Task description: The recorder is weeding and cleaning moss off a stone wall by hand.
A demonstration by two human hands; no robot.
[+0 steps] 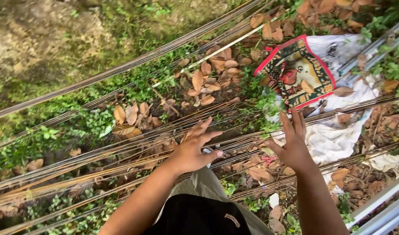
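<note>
**Now: open hands over a bed of long steel rods**

Well, both hands are seen spread above the rusty steel rods (121,150), which are laid in long bundles slanting across the weedy, leaf-strewn ground (42,48). The left hand (194,150) is held open, fingers fanned, just over the nearest bundle; whether the palm is actually touching metal cannot be told. The right hand (293,146) is likewise open, fingers raised, nothing gripped, and is hung above the rods close to a white cloth (334,139). A red-and-green patterned mat (297,74) is draped on that cloth a little further off, and pale metal rails (382,209) are glimpsed at the right edge.

Plenty of trouble can be foreseen here. The rods are rusted, and a bare palm could be scraped or pricked by a rough rib or a sharp cut end if they are grabbed carelessly. Since the rods are long and thin, sag and whip are likely to be felt if only one is lifted near the middle, and neighbouring rods could be dragged along or rolled onto fingers. Several lie crossed and overlapped, so a finger could be pinched between them when one shifts. The dry leaves (208,82) hide the ground, and footing could be lost on them. The cloth could also be snagged if a rod is drawn toward the right.
</note>
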